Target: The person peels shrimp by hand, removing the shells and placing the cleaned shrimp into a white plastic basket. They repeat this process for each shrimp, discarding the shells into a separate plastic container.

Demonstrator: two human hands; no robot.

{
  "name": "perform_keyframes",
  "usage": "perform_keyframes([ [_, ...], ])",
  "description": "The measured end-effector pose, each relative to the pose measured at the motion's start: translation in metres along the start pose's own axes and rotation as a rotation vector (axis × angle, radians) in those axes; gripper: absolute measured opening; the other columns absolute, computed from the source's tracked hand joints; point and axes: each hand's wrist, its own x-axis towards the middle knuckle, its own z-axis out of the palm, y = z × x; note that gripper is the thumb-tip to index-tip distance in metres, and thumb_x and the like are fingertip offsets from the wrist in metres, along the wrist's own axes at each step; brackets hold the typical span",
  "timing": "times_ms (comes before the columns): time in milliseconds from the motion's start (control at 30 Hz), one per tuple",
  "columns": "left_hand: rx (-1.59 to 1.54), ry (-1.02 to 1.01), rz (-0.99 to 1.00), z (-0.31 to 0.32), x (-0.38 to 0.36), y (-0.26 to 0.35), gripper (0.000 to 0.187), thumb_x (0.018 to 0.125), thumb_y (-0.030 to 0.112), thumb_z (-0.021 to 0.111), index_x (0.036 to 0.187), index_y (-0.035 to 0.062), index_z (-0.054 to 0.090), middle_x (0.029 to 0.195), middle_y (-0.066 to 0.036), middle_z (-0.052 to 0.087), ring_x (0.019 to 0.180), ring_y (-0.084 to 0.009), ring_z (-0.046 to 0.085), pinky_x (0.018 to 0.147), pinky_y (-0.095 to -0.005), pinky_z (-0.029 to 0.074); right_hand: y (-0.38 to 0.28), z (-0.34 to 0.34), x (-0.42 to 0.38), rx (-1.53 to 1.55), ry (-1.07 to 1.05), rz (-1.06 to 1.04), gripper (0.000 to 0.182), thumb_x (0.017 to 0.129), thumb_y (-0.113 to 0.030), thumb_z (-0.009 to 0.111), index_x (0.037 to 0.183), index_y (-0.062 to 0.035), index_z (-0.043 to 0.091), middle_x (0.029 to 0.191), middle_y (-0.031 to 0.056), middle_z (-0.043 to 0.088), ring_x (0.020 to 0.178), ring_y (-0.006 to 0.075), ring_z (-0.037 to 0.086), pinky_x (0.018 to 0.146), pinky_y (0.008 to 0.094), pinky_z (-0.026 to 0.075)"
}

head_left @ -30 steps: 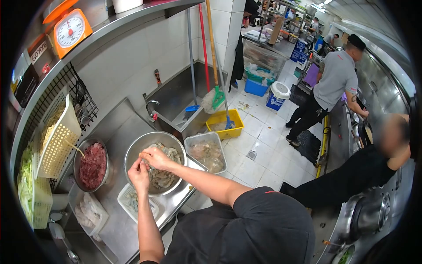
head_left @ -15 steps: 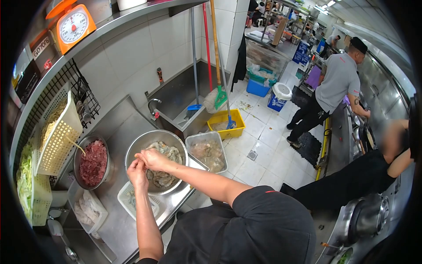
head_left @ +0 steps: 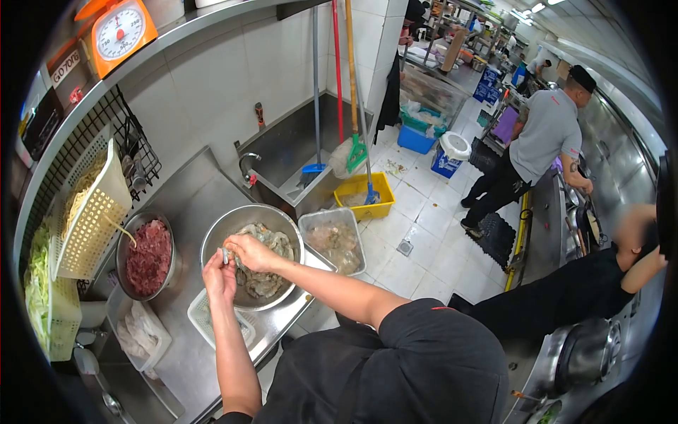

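Observation:
A grey shrimp (head_left: 226,256) is pinched between my two hands above the near-left side of a large steel bowl (head_left: 210,237). My left hand (head_left: 218,278) is closed on it from below. Meeting it from the right, the fingers of my right hand (head_left: 248,252) are also closed on the shrimp, and they cover much of it. Raw grey shrimp (head_left: 272,283) lie heaped in the bowl beneath. A small white basket (head_left: 200,318) stands just below the bowl, partly behind my left forearm. Right of the bowl is a clear tub (head_left: 304,225) with pale, shell-like scraps inside.
To the left are a bowl of raw red meat (head_left: 147,258), a white tub (head_left: 152,362), and perforated baskets (head_left: 88,244). Brushes and a mop lean by the sink (head_left: 282,120). A yellow bucket (head_left: 385,208) sits on the floor. Two people (head_left: 544,134) work at the right-hand counter.
My hands have drawn slightly apart and a grey shrimp now shows between the fingers. My view has shifted slightly. At the right, the nearer person's arm has moved.

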Motion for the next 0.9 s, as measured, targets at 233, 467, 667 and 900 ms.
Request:
perform_keyframes([
  [233, -0.04, 0.061, 0.035, -0.002, -0.003, -0.012, 0.02, 0.099, 0.005, 0.061, 0.115, -0.007, 0.061, 0.104, -0.015, 0.068, 0.087, -0.0202, 0.07, 0.08, -0.0274, 0.06, 0.01, -0.003, -0.005, -0.115, 0.043, -0.056, 0.02, 0.1, -0.01, 0.053, 0.106, 0.0038, 0.066, 0.094, 0.0235, 0.068, 0.09, 0.0394, 0.066, 0.08, 0.0423, 0.052],
  [467, 0.547, 0.054, 0.218, 0.006, -0.014, -0.006, 0.032, 0.094, 0.001, 0.065, 0.124, -0.0096, 0.062, 0.101, -0.016, 0.074, 0.091, -0.0181, 0.072, 0.085, -0.0266, 0.056, 0.02, -0.009, -0.002, -0.187, -0.009, -0.035, 0.023, 0.101, -0.012, 0.05, 0.105, 0.0028, 0.067, 0.097, 0.0243, 0.069, 0.091, 0.0384, 0.068, 0.078, 0.0433, 0.052],
  [667, 0.547, 0.075, 0.313, 0.017, -0.02, -0.004, 0.024, 0.094, 0.002, 0.066, 0.116, -0.01, 0.068, 0.092, -0.013, 0.075, 0.079, -0.0147, 0.072, 0.075, -0.0251, 0.057, -0.011, -0.007, -0.001, -0.124, 0.023, 0.03, 0.017, 0.101, -0.011, 0.054, 0.103, 0.0006, 0.067, 0.091, 0.0233, 0.068, 0.086, 0.039, 0.067, 0.076, 0.0423, 0.051],
  [900, 0.544, 0.067, 0.335, 0.012, -0.018, -0.004, 0.023, 0.095, 0.001, 0.065, 0.115, -0.0105, 0.068, 0.089, -0.012, 0.074, 0.076, -0.0132, 0.071, 0.073, -0.0251, 0.057, -0.018, -0.006, 0.004, -0.175, -0.035, 0.084, 0.018, 0.099, -0.01, 0.054, 0.102, 0.0013, 0.067, 0.09, 0.0238, 0.068, 0.084, 0.039, 0.066, 0.077, 0.0438, 0.05],
])
